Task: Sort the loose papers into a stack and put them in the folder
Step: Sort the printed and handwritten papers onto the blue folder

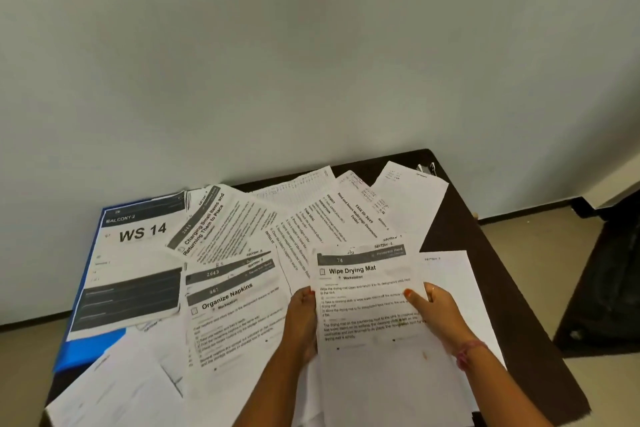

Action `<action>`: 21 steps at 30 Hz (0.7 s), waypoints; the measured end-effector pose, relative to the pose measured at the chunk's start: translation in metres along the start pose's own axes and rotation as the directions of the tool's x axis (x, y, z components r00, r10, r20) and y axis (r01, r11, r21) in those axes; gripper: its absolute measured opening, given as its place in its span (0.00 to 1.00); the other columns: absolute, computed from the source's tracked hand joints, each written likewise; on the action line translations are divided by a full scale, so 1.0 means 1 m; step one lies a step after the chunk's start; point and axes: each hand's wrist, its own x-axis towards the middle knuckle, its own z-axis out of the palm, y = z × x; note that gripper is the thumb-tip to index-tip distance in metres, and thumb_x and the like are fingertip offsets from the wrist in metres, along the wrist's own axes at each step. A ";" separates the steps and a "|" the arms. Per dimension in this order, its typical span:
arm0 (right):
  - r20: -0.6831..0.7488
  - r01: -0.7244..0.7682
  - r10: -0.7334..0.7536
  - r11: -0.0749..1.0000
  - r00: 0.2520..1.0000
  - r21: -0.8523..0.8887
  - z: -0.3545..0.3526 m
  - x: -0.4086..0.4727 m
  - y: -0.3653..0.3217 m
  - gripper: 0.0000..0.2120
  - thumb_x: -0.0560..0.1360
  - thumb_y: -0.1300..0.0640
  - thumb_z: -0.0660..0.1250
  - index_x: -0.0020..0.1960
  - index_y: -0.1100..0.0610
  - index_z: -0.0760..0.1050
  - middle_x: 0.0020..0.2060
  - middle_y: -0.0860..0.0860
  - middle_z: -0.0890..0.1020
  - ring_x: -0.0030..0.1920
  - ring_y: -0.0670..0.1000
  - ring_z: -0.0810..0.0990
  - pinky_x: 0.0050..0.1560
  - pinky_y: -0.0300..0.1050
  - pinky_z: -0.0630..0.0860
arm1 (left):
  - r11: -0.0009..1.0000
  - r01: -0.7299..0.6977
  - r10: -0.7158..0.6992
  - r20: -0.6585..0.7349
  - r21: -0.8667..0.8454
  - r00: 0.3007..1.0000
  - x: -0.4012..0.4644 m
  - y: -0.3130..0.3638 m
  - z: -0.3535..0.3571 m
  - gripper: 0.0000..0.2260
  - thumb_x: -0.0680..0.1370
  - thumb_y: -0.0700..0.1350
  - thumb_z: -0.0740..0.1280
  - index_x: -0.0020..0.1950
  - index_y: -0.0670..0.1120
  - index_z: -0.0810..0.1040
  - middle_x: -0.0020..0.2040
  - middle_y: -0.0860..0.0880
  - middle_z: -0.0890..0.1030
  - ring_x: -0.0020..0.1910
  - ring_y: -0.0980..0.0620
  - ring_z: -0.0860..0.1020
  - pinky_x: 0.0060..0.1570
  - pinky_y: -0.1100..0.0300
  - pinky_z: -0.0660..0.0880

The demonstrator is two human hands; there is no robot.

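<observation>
Both my hands, left (302, 319) and right (434, 308), grip the white printed "Wipe Drying Mat" sheet (370, 308); the blue plastic folder (88, 350), seemingly shut, lies at nine o'clock.

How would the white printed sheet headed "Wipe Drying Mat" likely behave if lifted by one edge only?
The white "Wipe Drying Mat" sheet looks thin, so it would probably droop. The left hand and right hand grip opposite edges, probably keeping it flat. It is likely light and could slide over the scattered white papers underneath.
</observation>
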 end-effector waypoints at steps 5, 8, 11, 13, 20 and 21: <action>-0.014 0.041 -0.044 0.985 0.999 -0.166 0.005 0.014 0.005 0.10 0.78 0.56 0.65 0.58 0.56 0.77 0.51 0.51 0.83 0.49 0.52 0.83 0.50 0.51 0.81 | 1.000 0.018 -0.018 -0.020 -0.002 1.000 0.007 -0.016 -0.005 0.12 0.82 0.44 0.56 0.54 0.39 0.76 0.52 0.39 0.83 0.51 0.39 0.82 0.53 0.37 0.77; -0.055 0.045 -0.059 0.974 0.997 -0.222 0.009 0.021 0.008 0.12 0.77 0.55 0.66 0.59 0.57 0.76 0.52 0.52 0.83 0.50 0.53 0.82 0.51 0.51 0.80 | 0.999 -0.031 0.030 0.028 0.036 0.999 0.004 -0.017 -0.004 0.13 0.82 0.47 0.58 0.55 0.41 0.78 0.51 0.43 0.84 0.49 0.43 0.83 0.53 0.43 0.79; -0.098 0.044 -0.068 0.972 0.993 -0.231 0.011 0.023 0.010 0.12 0.77 0.55 0.67 0.59 0.58 0.76 0.53 0.53 0.82 0.52 0.53 0.81 0.53 0.51 0.79 | 0.998 -0.047 0.046 0.029 0.034 0.999 0.005 -0.025 -0.003 0.08 0.80 0.41 0.64 0.59 0.43 0.75 0.52 0.43 0.84 0.49 0.44 0.83 0.50 0.44 0.80; -0.117 0.046 -0.073 0.974 0.990 -0.220 0.013 0.021 0.010 0.12 0.77 0.56 0.66 0.60 0.59 0.75 0.55 0.54 0.81 0.53 0.54 0.80 0.53 0.49 0.78 | 0.993 -0.075 0.074 0.015 0.091 0.997 0.004 -0.030 0.000 0.08 0.80 0.40 0.63 0.59 0.45 0.74 0.53 0.44 0.83 0.50 0.45 0.83 0.51 0.45 0.80; -0.137 0.096 -0.137 0.958 0.981 -0.270 0.021 0.012 0.012 0.18 0.77 0.57 0.66 0.66 0.60 0.71 0.61 0.55 0.77 0.61 0.56 0.76 0.59 0.49 0.74 | 0.969 -0.170 0.175 -0.018 0.177 0.984 -0.002 -0.038 0.010 0.09 0.82 0.41 0.58 0.62 0.48 0.71 0.53 0.49 0.81 0.51 0.50 0.81 0.47 0.57 0.80; -0.146 0.118 -0.162 0.955 0.976 -0.272 0.022 0.010 0.013 0.19 0.77 0.58 0.66 0.66 0.60 0.70 0.61 0.56 0.76 0.62 0.56 0.75 0.60 0.49 0.74 | 0.971 -0.173 0.180 -0.026 0.166 0.983 -0.003 -0.039 0.010 0.09 0.82 0.41 0.58 0.61 0.48 0.71 0.53 0.49 0.81 0.50 0.50 0.81 0.45 0.58 0.80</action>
